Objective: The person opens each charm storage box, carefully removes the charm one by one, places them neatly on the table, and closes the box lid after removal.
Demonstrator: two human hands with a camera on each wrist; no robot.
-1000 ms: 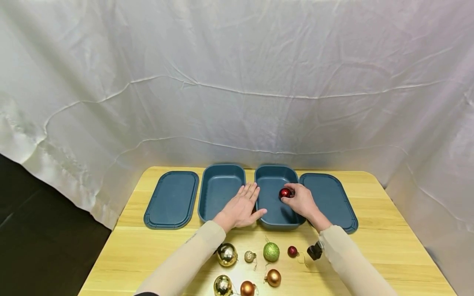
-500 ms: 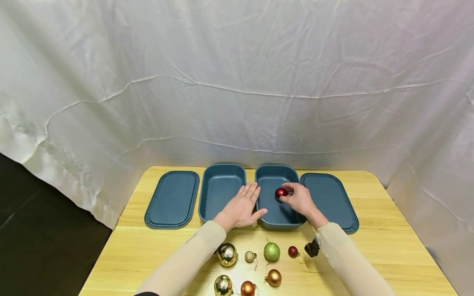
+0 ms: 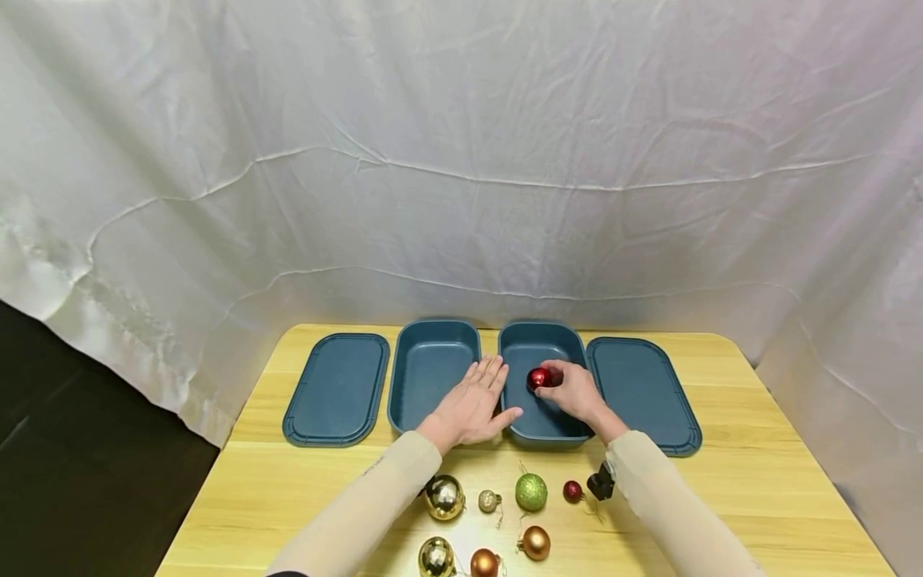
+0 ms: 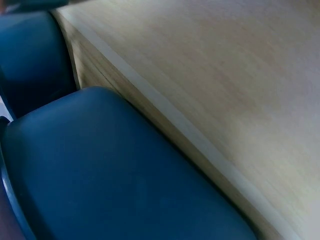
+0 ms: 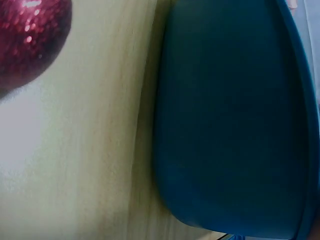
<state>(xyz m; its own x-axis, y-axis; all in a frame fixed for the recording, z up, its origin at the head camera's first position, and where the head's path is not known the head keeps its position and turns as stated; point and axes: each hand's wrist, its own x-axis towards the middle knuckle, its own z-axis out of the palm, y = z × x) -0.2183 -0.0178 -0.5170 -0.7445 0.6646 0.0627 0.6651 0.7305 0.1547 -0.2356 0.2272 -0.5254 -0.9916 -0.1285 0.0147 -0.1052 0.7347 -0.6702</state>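
My right hand (image 3: 576,393) pinches a shiny red Christmas bauble (image 3: 537,380) between thumb and fingers, inside the right blue box (image 3: 535,422). Whether the bauble touches the box floor I cannot tell. With fingers straight, my left hand (image 3: 470,405) lies palm down across the near part of the gap between the right box and the left blue box (image 3: 427,385). Only box walls show up close in the left wrist view (image 4: 115,170) and right wrist view, where a glittery dark red bauble (image 5: 31,42) also appears; neither hand's grip shows there.
Blue lids lie outside the boxes, one left (image 3: 337,389) and one right (image 3: 642,393). Nearer me on the wooden table are a green glitter bauble (image 3: 531,492), a large gold bauble (image 3: 444,498), a copper bauble (image 3: 536,543) and several others. A pale curtain (image 3: 461,224) hangs behind.
My right hand has carried the shiny red bauble a little to the left within the right box. The left hand has stayed in place.
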